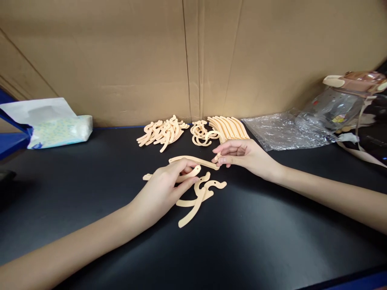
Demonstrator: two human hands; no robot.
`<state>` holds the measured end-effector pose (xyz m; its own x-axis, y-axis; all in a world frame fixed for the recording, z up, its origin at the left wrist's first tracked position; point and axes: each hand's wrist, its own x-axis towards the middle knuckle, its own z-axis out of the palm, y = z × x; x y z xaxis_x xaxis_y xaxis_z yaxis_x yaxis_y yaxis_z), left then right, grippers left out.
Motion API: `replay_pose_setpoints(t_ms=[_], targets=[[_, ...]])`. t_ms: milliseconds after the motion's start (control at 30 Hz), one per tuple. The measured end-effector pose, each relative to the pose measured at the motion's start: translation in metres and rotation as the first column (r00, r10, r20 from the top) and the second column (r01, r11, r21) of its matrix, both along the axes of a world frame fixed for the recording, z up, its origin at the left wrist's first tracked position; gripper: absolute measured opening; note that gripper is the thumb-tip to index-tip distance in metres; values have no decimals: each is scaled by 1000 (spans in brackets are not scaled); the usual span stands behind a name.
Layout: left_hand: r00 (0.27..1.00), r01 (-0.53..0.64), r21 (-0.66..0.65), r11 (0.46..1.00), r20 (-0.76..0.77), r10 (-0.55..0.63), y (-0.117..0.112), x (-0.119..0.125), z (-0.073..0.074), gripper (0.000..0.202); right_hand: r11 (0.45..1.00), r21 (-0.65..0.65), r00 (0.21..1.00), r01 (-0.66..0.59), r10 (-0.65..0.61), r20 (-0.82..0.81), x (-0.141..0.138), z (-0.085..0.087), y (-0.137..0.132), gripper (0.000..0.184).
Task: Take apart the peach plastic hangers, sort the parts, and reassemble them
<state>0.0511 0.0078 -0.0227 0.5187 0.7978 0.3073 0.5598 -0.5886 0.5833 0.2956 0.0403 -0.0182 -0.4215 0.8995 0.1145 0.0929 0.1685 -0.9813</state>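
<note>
My left hand is closed around a beige curved strip with a small hole at its near end; its other end shows beyond the knuckles. To the right, my right hand pinches a small beige piece, mostly covered by the fingers. Between the hands a longer beige curved bar lies on the table, its right end just below my right fingertips. In front of my left hand several beige hook-ended pieces lie overlapping.
At the back of the black table are a pile of hook-ended pieces, some curved hooks and a row of long bars. A tissue pack lies left; a clear plastic bag and a bottle are right. Cardboard stands behind.
</note>
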Motion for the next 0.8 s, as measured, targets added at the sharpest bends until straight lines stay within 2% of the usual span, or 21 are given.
replay_pose_setpoints(t_ms=[167,367,600,800], targets=[[997,-60,9,998,-56,60,0,7,2,19,997,78,999,10,-7,-40,-15,4,-1,20],[1000,15,89,996,1,-15,0,6,3,17,998,56,997,-33,38,-73,-24,0,-1,23],[999,-5,146,989,40,0,0,5,-1,13,996,83,997,-32,38,-64,-22,-8,-5,19],[997,-39,83,996,67,34,-1,3,-2,11,979,195,998,-62,62,8,-22,-7,-9,15]])
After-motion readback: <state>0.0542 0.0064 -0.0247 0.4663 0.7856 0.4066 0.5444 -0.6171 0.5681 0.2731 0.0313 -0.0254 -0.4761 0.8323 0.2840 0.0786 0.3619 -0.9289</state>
